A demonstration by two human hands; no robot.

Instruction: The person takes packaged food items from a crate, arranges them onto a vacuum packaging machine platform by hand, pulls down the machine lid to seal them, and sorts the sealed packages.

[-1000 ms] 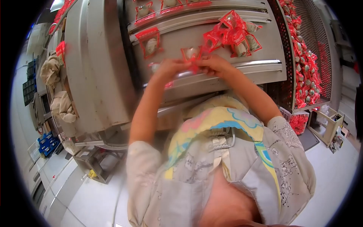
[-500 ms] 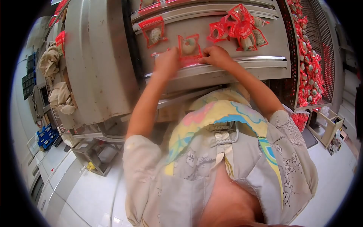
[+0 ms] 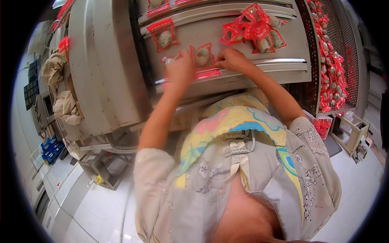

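A clear, red-edged plastic packet [image 3: 202, 56] with a round pale item inside lies between my hands, its lower red edge on the metal sealing bar. My right hand [image 3: 233, 59] is closed, thumb and fingers pinching this packet's right corner. Blurred by motion, my left hand [image 3: 180, 69] is at the packet's left side, its fingertips not clear. Another packet [image 3: 167, 60] shows partly behind the left hand. Farther up on the left lies a further packet [image 3: 164, 35], apart from both hands.
A heap of several packets [image 3: 261, 32] lies on the metal plate to the right. A second metal bar [image 3: 219, 16] crosses the plate farther back. At far right, a perforated metal bin [image 3: 348, 60] holds many packets. A curved metal cover [image 3: 103, 65] stands left, with beige cloths [image 3: 65, 107] beyond.
My left hand has shifted slightly right, and the packet between my hands looks tilted and bent now. My right hand stays at its right corner.
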